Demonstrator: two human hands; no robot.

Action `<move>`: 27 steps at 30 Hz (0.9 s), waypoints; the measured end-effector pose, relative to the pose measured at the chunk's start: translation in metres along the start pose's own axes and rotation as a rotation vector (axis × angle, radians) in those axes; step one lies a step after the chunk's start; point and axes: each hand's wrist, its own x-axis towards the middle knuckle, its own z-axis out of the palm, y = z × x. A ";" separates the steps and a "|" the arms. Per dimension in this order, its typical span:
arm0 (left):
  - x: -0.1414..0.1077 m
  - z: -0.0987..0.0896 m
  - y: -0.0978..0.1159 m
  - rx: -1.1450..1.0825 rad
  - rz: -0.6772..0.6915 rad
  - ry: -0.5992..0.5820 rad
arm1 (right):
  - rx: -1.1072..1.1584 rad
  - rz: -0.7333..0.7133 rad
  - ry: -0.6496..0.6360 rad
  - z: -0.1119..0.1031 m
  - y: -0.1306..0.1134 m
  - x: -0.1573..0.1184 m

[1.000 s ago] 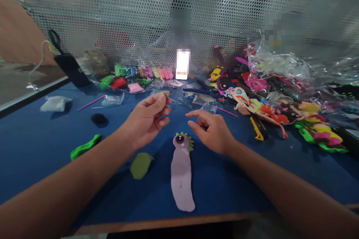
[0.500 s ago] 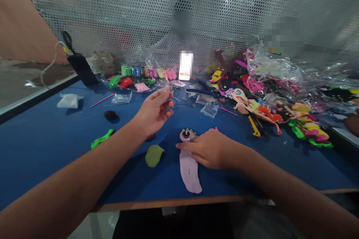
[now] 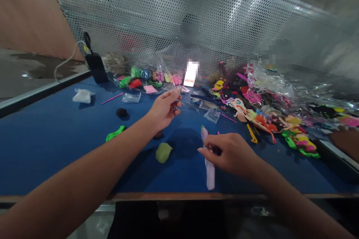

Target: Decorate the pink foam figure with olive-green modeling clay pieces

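Note:
My right hand [image 3: 228, 151] grips a lilac clay figure [image 3: 210, 179] with curled fingers, thumb on its near side. The figure is turned up on its narrow edge, so its eye is out of sight; a bit of green shows at its top. My left hand [image 3: 166, 108] is raised above the table, thumb and forefinger pinched; whatever is between them is too small to make out. On the table between both hands lies a flattened olive-green piece of clay [image 3: 163, 152]. A brown lump [image 3: 158, 134] is partly hidden under my left wrist.
Bright green clay [image 3: 115, 133], a black lump [image 3: 122, 112] and a white packet [image 3: 83, 96] lie on the left. A lit phone [image 3: 190, 74] leans at the back. Finished-looking clay figures [image 3: 260, 117], a yellow cutter [image 3: 251, 133] and plastic bags crowd the right.
My right hand has tipped the lilac figure from lying flat, eye up, onto its edge. My left hand keeps its pinch. The camera view has shifted and tilted.

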 end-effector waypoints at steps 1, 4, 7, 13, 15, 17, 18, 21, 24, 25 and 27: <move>0.000 0.000 0.000 0.005 -0.001 0.000 | 0.055 0.046 0.049 0.000 0.003 -0.005; -0.002 0.001 -0.001 0.040 -0.017 -0.017 | 0.277 0.205 0.225 -0.003 0.014 -0.019; -0.007 0.005 -0.004 0.100 -0.048 -0.054 | 0.588 0.344 0.455 -0.009 0.025 -0.021; -0.020 0.015 -0.010 0.221 -0.082 -0.117 | 1.269 0.436 0.644 -0.010 0.047 0.030; -0.021 0.016 -0.012 0.258 -0.084 -0.124 | 1.393 0.434 0.609 -0.004 0.054 0.051; -0.021 0.016 -0.013 0.292 -0.082 -0.118 | 1.472 0.390 0.533 0.005 0.059 0.066; -0.021 0.015 -0.013 0.311 -0.080 -0.111 | 1.512 0.368 0.486 0.009 0.061 0.071; -0.020 0.015 -0.015 0.384 -0.070 -0.093 | 1.654 0.352 0.362 0.023 0.064 0.072; -0.021 0.016 -0.016 0.463 -0.059 -0.088 | 1.780 0.411 0.319 0.029 0.062 0.065; -0.022 0.016 -0.017 0.477 -0.062 -0.092 | 1.801 0.434 0.314 0.029 0.060 0.062; -0.023 0.017 -0.018 0.488 -0.078 -0.109 | 1.795 0.470 0.319 0.028 0.055 0.058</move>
